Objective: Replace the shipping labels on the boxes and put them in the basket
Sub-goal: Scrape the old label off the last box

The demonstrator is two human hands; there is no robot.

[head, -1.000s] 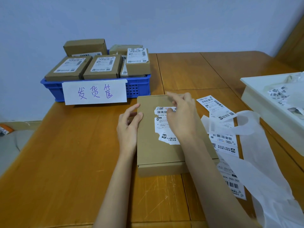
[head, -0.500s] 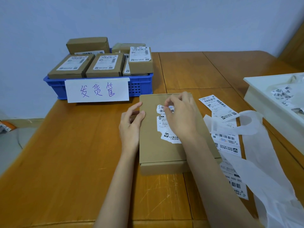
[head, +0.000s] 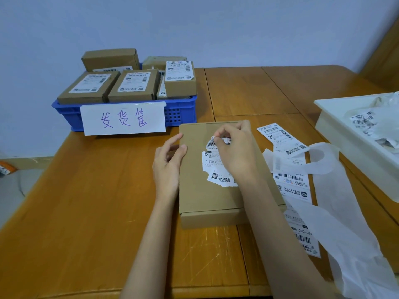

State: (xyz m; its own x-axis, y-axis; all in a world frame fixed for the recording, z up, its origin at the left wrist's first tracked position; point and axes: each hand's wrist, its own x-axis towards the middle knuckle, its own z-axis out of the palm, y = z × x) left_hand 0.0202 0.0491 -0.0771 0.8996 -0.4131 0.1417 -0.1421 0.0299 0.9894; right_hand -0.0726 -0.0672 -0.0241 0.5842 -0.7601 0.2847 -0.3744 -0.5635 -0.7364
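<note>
The person is peeling the old label (head: pixel 218 167) off the box (head: pixel 216 199), which is lying flat on the counter (head: pixel 86 212) just in front of the blue basket (head: pixel 181 114). The right hand (head: pixel 235 152) is pinching the label's lifted upper corner between thumb and forefinger, fingers narrow and curled round the paper. The left hand (head: pixel 168 162) is resting against the box's left edge, fingers loosely bent, holding nothing, steadying it.

The label is torn and ragged, partly stuck down, so this is the removal step, judged about midway for this box. The next move is likely calling for a slow, low pull toward the person, with the left hand pressing the box down so it is not lifting with the paper; a quick tug could be tearing the label again.

New labels (head: pixel 291 180) are lying just right of the box, beside loose backing paper (head: pixel 336 208). A white tray (head: pixel 354 134) farther right is holding label scraps. The basket is already holding several labelled boxes.

Compared with half a second ago, the corner is now standing up off the cardboard instead of lying flat, and the right fingers have closed on it; the left hand is staying put.
</note>
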